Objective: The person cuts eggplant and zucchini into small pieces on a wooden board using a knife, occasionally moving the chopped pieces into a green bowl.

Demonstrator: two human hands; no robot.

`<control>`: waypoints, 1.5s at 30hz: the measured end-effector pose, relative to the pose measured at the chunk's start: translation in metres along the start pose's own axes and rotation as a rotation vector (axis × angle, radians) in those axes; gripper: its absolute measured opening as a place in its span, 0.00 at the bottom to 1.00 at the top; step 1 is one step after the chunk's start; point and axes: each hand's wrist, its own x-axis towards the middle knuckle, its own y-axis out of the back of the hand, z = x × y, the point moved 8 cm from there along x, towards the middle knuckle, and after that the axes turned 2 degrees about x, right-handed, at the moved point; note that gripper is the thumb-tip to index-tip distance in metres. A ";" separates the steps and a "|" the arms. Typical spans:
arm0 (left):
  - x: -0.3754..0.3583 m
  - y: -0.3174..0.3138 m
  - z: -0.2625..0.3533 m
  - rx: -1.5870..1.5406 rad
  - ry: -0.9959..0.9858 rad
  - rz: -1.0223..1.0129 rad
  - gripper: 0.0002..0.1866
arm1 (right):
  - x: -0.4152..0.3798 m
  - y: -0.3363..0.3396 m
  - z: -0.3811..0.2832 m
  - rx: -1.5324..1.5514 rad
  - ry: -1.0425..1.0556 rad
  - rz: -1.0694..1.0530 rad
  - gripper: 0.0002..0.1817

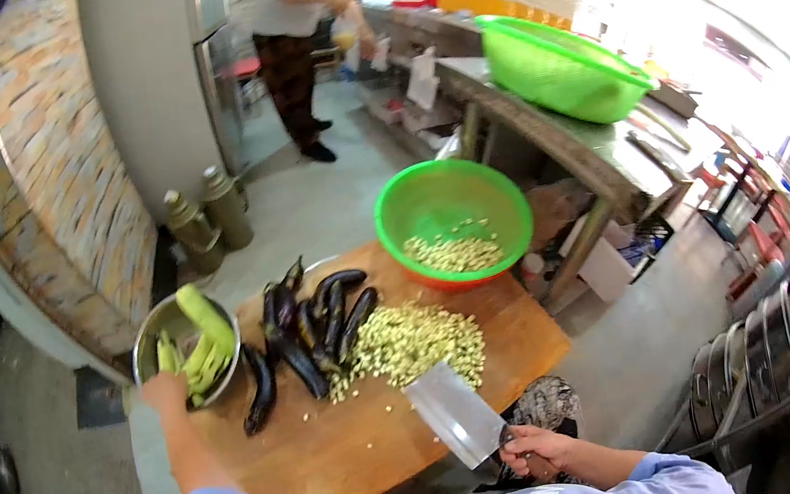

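My right hand [535, 454] is closed around the handle of a cleaver [457, 414], whose broad blade lies at the near edge of a heap of diced pale-green vegetable [418, 340]. The heap spreads over a wooden board [344, 461]. At the left, my left hand [165, 391] is at the near rim of a metal bowl [235, 345], fingers curled and partly hidden. Long light-green vegetable pieces [206, 319] fill this bowl, right by my fingertips. Between bowl and heap lie several dark purple eggplants [294, 357].
A green plastic basin [449, 199] holding diced pieces stands at the board's far side. Behind it, a large green basket [562, 67] rests on a counter [540, 126]. Two thermos flasks [209, 217] stand by the wall. Farther off, a person [292, 49] stands. Metal pans [772, 345] are stacked at right.
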 end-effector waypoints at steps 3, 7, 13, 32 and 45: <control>0.002 0.015 0.007 -0.013 0.037 -0.075 0.28 | 0.000 -0.018 -0.001 0.016 0.022 0.039 0.10; 0.018 0.007 0.002 -0.245 -0.028 0.056 0.30 | 0.002 -0.026 0.004 -0.019 0.047 -0.003 0.10; 0.000 0.062 -0.024 -0.418 -0.103 0.324 0.22 | -0.001 -0.030 0.001 -0.111 0.094 0.003 0.09; -0.321 -0.021 -0.048 -1.765 0.233 -0.115 0.19 | 0.103 -0.070 0.048 -0.988 -0.020 -0.092 0.10; -0.349 -0.096 0.124 -1.582 0.068 -0.376 0.18 | 0.044 -0.067 -0.030 -1.236 0.359 0.290 0.10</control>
